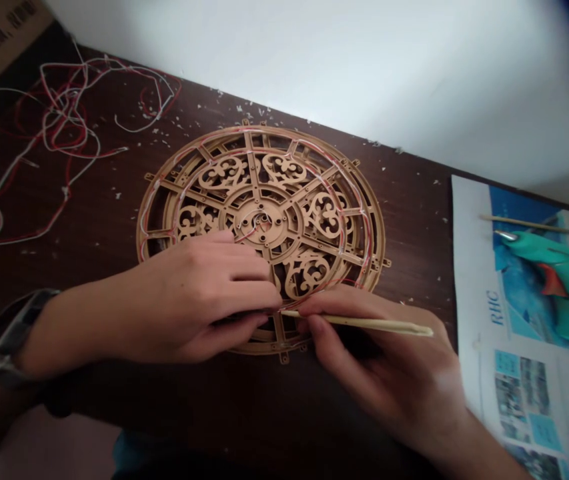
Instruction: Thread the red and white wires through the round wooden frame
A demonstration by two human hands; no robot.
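Observation:
A round wooden fretwork disc point(284, 200) with scroll cut-outs lies flat on the dark table point(129, 220). Thin red and white wires run along its rings and spokes. My left hand point(199, 297) rests on the disc's near left part, fingers pressed together against the wood near a wire. My right hand point(389, 373) is closed on a thin wooden stick point(364, 323). The stick's tip meets the disc's near edge right beside my left fingertips. A dark watch point(4, 333) sits on my left wrist.
A tangle of red and white wire point(54, 127) lies at the table's left. A teal glue gun point(559, 280) rests on a printed paper sheet point(479, 333) at the right, with a second thin stick point(539, 227) behind it. White flecks dot the tabletop. A white wall stands behind.

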